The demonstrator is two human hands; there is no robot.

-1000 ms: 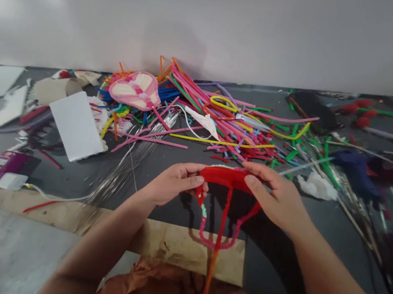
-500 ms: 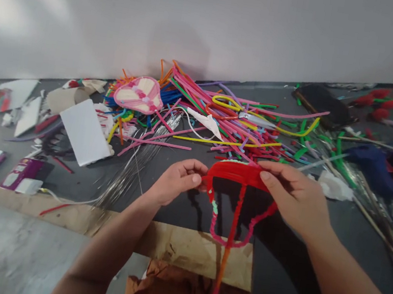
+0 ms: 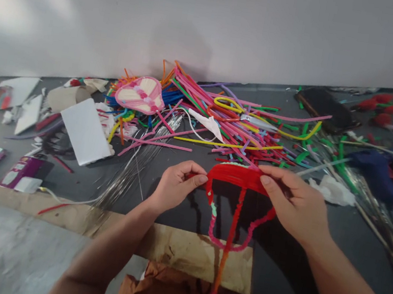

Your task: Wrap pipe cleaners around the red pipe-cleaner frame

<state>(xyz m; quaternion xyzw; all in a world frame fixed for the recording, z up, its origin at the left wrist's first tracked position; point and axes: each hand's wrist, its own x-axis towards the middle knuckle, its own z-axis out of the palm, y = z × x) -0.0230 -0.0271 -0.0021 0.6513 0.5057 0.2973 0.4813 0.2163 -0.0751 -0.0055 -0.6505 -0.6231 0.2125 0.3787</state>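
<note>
Both hands hold up a pipe-cleaner frame [image 3: 235, 218], shaped like a rounded fan with a red and orange stem hanging down its middle. Red strands fill its top as a band [image 3: 235, 175]; the lower outline is dark pink, with a pale green stretch at the left. My left hand [image 3: 179, 184] pinches the band's left end between thumb and forefinger. At the right end, the thumb of my right hand [image 3: 295, 205] presses on the front, its fingers behind the top edge. That hand hides the frame's upper right corner.
Beyond my hands lies a heap of coloured pipe cleaners [image 3: 203, 103], with scissors [image 3: 253, 120] on it. A pink and cream fan-shaped piece [image 3: 140, 94] rests at its left. Further left are a white card [image 3: 87, 132] and purple box [image 3: 23, 172]; a dark blue tool [image 3: 377, 168] lies right.
The frame and both hands sit slightly lower in view. My left thumb has straightened along the band's left end, and the grip is otherwise the same.
</note>
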